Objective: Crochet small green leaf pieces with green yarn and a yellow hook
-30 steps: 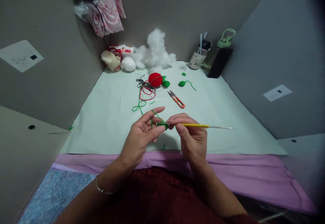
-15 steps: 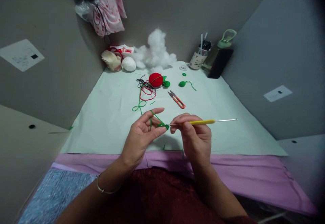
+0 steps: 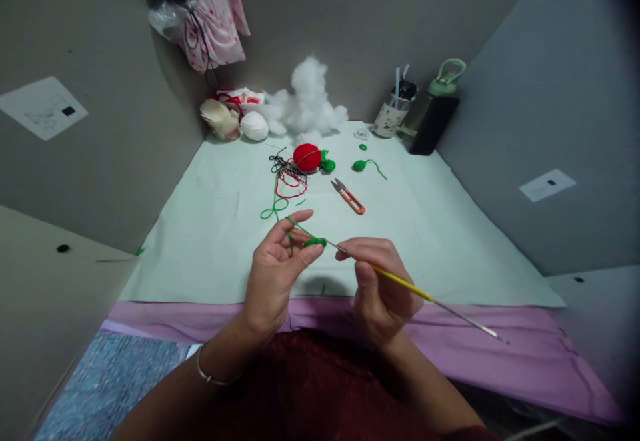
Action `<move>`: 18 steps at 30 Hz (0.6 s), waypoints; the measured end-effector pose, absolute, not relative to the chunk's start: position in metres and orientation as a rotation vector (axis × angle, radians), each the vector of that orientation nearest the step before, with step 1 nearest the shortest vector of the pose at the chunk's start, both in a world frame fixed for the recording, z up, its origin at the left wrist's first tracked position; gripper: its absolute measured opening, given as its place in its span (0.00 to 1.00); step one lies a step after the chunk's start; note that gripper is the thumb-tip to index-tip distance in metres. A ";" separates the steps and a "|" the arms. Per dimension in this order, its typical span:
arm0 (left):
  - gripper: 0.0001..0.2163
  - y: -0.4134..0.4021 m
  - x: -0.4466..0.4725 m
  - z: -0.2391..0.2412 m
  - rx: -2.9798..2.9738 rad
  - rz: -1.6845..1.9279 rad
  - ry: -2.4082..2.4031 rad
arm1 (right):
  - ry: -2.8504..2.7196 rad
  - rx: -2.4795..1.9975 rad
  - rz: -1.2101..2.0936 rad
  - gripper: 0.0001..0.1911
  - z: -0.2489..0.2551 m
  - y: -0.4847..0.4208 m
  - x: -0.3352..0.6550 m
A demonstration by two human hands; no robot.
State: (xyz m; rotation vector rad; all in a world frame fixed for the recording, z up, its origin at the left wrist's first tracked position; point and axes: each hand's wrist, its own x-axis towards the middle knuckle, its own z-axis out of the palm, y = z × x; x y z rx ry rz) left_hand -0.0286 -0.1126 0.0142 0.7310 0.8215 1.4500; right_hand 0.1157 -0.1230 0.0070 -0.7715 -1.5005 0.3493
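Observation:
My left hand [image 3: 275,264] pinches a small piece of green crochet [image 3: 315,242] between thumb and fingers. Green yarn [image 3: 300,226] runs from that piece over the raised index finger and trails to a loop on the table. In my right hand [image 3: 385,288] is a crochet hook with a yellow handle [image 3: 405,284], held like a pen. One thin metal end reaches the edge of the green piece; the other sticks out to the lower right, past the table's front edge. Whether the tip is inside a stitch is too small to tell.
Beyond my hands lie orange thread snips [image 3: 349,196], a red ball [image 3: 307,157] with green parts, tangled black and red yarn [image 3: 291,181] and a green ball with a tail [image 3: 359,166]. White stuffing [image 3: 313,98], a pen cup [image 3: 391,118] and a bottle [image 3: 420,111] stand along the back.
The crochet hook has swung, its free end dropping to the lower right as my right hand turned and lowered. My left hand with the green piece has shifted slightly left and up.

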 end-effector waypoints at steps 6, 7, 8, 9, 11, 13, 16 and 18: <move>0.21 -0.114 -0.027 0.015 0.722 1.427 0.796 | -1.482 -0.770 0.448 0.15 0.005 -0.118 0.115; 0.22 -0.114 -0.027 0.016 0.711 1.408 0.789 | -1.471 -0.774 0.475 0.15 0.005 -0.117 0.115; 0.23 -0.114 -0.027 0.017 0.700 1.383 0.780 | -1.467 -0.775 0.501 0.14 0.005 -0.116 0.114; 0.26 -0.114 -0.028 0.018 0.692 1.352 0.775 | -1.466 -0.772 0.523 0.13 0.005 -0.115 0.114; 0.30 -0.114 -0.029 0.021 0.684 1.285 0.779 | -1.455 -0.759 0.551 0.13 0.005 -0.114 0.113; 0.31 -0.115 -0.029 0.022 0.693 1.245 0.795 | -1.413 -0.740 0.556 0.13 0.004 -0.114 0.112; 0.28 -0.115 -0.030 0.024 0.723 1.251 0.800 | -1.342 -0.717 0.578 0.12 0.003 -0.113 0.111; 0.26 -0.115 -0.031 0.024 0.739 1.264 0.805 | -1.306 -0.699 0.635 0.11 0.004 -0.112 0.111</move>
